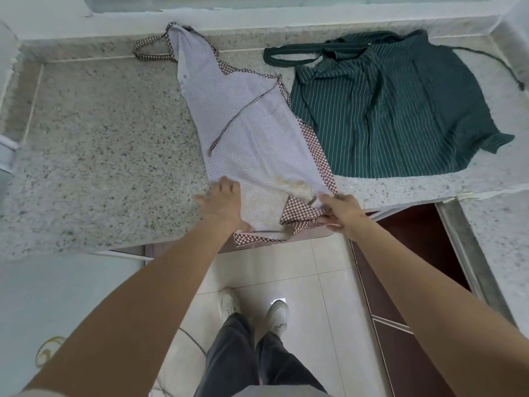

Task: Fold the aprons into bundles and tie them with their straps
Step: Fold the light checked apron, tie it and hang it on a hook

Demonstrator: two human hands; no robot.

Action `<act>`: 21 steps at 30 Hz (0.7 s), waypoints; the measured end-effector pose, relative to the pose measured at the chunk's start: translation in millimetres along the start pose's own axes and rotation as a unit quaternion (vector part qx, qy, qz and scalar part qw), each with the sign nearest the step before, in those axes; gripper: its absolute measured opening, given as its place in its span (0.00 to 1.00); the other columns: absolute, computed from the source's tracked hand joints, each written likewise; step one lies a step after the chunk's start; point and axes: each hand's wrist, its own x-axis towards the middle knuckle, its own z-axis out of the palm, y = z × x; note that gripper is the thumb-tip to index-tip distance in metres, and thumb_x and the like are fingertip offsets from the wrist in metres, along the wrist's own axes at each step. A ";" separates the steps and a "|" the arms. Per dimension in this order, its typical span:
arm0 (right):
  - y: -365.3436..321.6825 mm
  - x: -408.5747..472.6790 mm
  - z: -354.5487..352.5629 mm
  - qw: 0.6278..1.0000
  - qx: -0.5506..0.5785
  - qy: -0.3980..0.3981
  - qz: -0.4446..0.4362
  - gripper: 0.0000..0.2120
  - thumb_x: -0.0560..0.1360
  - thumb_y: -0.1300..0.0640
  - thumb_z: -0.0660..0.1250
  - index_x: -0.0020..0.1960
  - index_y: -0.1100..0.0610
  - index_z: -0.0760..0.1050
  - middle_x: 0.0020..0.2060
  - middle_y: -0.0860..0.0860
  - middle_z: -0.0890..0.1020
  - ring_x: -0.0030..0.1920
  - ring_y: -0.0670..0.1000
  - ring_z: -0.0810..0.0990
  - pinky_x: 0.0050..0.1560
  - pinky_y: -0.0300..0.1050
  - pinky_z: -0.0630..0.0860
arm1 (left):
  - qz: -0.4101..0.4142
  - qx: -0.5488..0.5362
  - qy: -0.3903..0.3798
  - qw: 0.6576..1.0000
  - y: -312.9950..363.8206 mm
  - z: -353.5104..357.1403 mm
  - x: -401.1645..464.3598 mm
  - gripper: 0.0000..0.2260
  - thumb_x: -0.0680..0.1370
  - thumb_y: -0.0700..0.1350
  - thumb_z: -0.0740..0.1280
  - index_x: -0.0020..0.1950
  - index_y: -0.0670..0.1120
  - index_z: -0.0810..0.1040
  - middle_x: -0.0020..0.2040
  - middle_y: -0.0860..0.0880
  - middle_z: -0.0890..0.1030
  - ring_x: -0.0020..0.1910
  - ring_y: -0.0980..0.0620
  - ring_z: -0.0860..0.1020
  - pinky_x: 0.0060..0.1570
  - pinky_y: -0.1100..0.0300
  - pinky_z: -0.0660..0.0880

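Note:
A pale lilac apron with brown checked trim lies lengthwise on the speckled stone counter, folded narrow, its neck loop at the far end and a thin strap lying across it. My left hand presses flat on the apron's near left corner. My right hand pinches the bunched checked hem at the near right corner, by the counter's edge. A dark green striped apron lies spread to the right, its straps trailing at the back.
The counter's front edge runs just under my hands; part of the hem hangs over it. Below are a tiled floor, my shoes and a dark red cabinet door. A raised ledge borders the counter at the back.

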 end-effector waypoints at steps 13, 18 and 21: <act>3.2 11.0 -23.3 0.976 -0.149 0.115 -0.107 0.19 0.76 0.61 0.66 0.64 0.58 0.65 0.56 0.61 0.76 0.50 0.57 0.76 0.38 0.43 0.75 | -0.016 -0.041 -0.005 0.999 7.0 5.5 1.6 0.55 0.64 0.61 0.75 0.76 0.43 0.43 0.77 0.44 0.43 0.75 0.41 0.47 0.68 0.32 0.55; 15.3 -7.3 -1.6 0.821 -0.427 0.147 -0.350 0.15 0.79 0.61 0.58 0.65 0.60 0.69 0.62 0.59 0.68 0.61 0.58 0.66 0.59 0.48 0.70 | 0.025 -0.138 0.153 0.978 5.4 25.9 -19.6 0.34 0.70 0.55 0.72 0.70 0.46 0.63 0.72 0.44 0.59 0.71 0.44 0.59 0.68 0.46 0.57; 12.8 -18.8 7.5 0.814 -0.455 0.038 -0.359 0.13 0.81 0.56 0.56 0.61 0.59 0.73 0.54 0.59 0.77 0.53 0.58 0.75 0.48 0.50 0.74 | 0.058 -0.164 0.202 0.964 1.1 36.3 -31.5 0.11 0.76 0.45 0.64 0.56 0.43 0.72 0.57 0.44 0.73 0.58 0.44 0.71 0.57 0.53 0.64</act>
